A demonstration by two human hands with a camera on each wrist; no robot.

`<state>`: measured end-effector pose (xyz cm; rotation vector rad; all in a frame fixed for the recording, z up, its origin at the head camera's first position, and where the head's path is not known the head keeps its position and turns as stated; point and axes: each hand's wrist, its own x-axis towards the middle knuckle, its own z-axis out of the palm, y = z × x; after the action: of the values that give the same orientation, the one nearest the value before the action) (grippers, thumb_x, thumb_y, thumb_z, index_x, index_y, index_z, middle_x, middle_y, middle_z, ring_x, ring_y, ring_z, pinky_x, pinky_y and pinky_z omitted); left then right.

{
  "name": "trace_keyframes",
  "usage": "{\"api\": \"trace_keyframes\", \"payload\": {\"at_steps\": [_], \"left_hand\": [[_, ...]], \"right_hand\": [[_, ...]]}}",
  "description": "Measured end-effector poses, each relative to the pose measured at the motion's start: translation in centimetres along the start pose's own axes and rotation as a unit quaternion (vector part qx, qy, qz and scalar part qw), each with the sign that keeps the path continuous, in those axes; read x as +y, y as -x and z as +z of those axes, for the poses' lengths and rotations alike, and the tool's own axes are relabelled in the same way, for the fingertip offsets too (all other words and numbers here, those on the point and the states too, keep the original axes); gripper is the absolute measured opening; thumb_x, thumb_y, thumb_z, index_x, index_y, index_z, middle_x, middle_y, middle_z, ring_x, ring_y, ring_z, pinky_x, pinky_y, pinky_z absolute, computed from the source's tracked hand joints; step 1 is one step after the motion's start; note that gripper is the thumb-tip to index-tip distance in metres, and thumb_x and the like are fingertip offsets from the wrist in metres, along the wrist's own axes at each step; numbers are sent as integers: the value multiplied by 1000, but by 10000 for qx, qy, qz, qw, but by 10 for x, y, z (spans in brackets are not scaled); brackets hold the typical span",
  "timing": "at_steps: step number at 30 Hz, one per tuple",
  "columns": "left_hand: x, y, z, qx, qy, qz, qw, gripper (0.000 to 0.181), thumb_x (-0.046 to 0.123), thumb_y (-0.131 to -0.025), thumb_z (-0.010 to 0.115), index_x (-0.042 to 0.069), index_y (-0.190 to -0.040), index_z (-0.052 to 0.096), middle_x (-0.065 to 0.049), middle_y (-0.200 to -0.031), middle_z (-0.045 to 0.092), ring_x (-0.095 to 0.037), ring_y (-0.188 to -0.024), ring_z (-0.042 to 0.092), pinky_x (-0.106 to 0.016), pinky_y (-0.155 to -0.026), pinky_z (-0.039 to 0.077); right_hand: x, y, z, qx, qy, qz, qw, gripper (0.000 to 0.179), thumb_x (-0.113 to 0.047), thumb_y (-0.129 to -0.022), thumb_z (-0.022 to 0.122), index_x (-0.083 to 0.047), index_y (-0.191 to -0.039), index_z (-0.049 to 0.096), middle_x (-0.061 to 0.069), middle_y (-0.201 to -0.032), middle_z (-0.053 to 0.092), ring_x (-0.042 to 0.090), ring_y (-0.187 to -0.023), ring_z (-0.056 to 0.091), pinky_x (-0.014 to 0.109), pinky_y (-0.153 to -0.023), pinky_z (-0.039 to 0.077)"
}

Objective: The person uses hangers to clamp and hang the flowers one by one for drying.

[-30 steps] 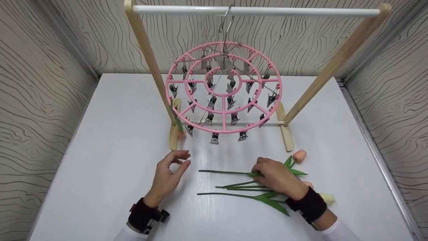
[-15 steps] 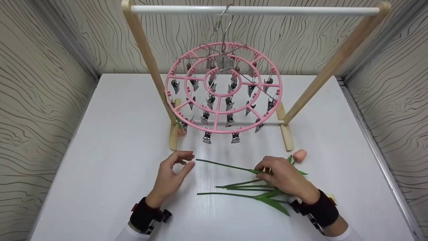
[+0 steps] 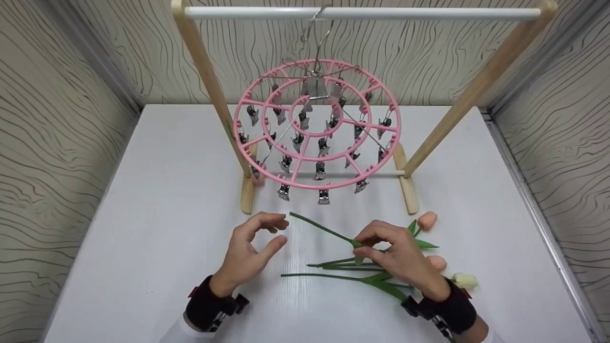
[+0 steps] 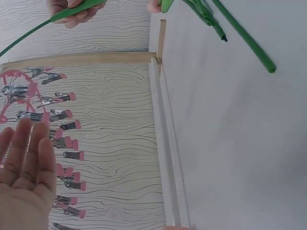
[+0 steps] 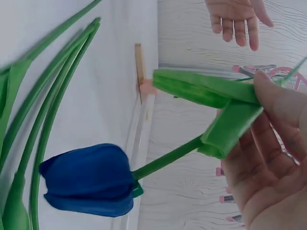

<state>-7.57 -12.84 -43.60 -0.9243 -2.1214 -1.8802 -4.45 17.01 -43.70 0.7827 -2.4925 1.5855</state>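
Note:
My right hand [image 3: 398, 252] pinches an artificial blue tulip [image 5: 91, 179] by its green stem [image 3: 319, 226], beside the leaves. In the right wrist view its flower hangs beyond the palm; from the head view the hand hides it. The bare stem end points up and left, toward my left hand [image 3: 250, 250]. That hand hovers with fingers and thumb apart, touching nothing. Above both hands hangs a round pink clip hanger [image 3: 296, 172] with many metal clips [image 3: 324, 196]. A pink tulip [image 3: 258, 177] hangs head down at the hanger's left side.
More tulips lie under and beyond my right hand: two with pink heads [image 3: 427, 220] and a cream one [image 3: 464, 281], stems pointing left. A wooden stand [image 3: 205, 81] with a white top bar [image 3: 405, 15] carries the hanger. Patterned walls enclose the white table [image 3: 157, 267].
My right hand has lifted the blue tulip off the table, tilting its stem end upward. The left hand has shifted slightly right. The hanger has turned, its front clips moving left.

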Motion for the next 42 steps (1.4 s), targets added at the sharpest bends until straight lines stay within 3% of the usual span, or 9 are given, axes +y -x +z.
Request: {"api": "trace_keyframes", "payload": {"at_steps": [4, 8, 15, 18, 23, 29, 37, 42], "left_hand": [[10, -10, -4, 39, -134, 334, 9993, 34, -10, -76, 66, 0, -107, 59, -5, -97, 65, -28, -86, 61, -42, -72, 49], [18, -19, -8, 89, -331, 512, 9981, 29, -7, -77, 67, -1, -104, 60, -5, -96, 65, -25, -84, 62, -40, -71, 50], [23, -35, -19, 872, -999, 523, 9898, 27, -6, -75, 70, -3, -101, 61, -8, -87, 66, -18, -75, 63, -39, -63, 51], [21, -43, -26, 993, -1211, 415, 9868, 30, -4, -75, 71, -6, -103, 60, -12, -87, 66, -20, -75, 63, -41, -64, 52], [16, -57, -33, 461, -1243, 311, 9907, 38, 0, -76, 72, -5, -111, 58, -12, -102, 65, -24, -88, 63, -39, -75, 52], [12, -66, -38, -216, -813, 81, 9964, 41, 3, -77, 70, -1, -116, 58, -10, -109, 64, -23, -88, 64, -31, -80, 51], [13, -69, -41, -498, -353, -176, 9980, 25, -1, -79, 66, 3, -104, 64, -11, -90, 67, -20, -79, 66, -32, -71, 54], [9, -69, -40, -607, -233, -237, 9976, 25, -1, -79, 68, 6, -103, 64, -9, -91, 67, -19, -79, 66, -31, -72, 54]], "right_hand": [[-7, -5, 7, 379, -359, -270, 9983, 21, 7, -73, 71, -4, -90, 65, 7, -82, 63, 19, -71, 61, 30, -62, 53], [-7, -8, 15, 605, -651, -265, 9957, 21, 11, -73, 70, -1, -90, 64, 10, -82, 62, 20, -71, 60, 29, -63, 53], [-3, -10, 27, 689, -923, -269, 9930, 21, 11, -74, 69, 0, -91, 63, 12, -83, 61, 22, -73, 60, 31, -64, 53], [-2, -12, 31, 718, -982, -289, 9922, 21, 11, -73, 69, 1, -91, 63, 12, -83, 61, 22, -73, 60, 31, -64, 53], [-1, -14, 36, 723, -1035, -320, 9915, 20, 11, -74, 68, 1, -90, 63, 12, -83, 61, 22, -73, 60, 32, -63, 53], [-1, -15, 42, 695, -1048, -346, 9915, 20, 10, -74, 69, 0, -90, 63, 11, -82, 61, 21, -73, 60, 32, -63, 53], [1, -14, 43, 730, -1032, -404, 9912, 20, 10, -74, 69, 0, -91, 63, 12, -84, 61, 21, -75, 60, 32, -64, 52], [1, -14, 45, 741, -1083, -415, 9905, 20, 11, -74, 68, 0, -90, 62, 11, -83, 61, 21, -75, 60, 32, -65, 52]]}}
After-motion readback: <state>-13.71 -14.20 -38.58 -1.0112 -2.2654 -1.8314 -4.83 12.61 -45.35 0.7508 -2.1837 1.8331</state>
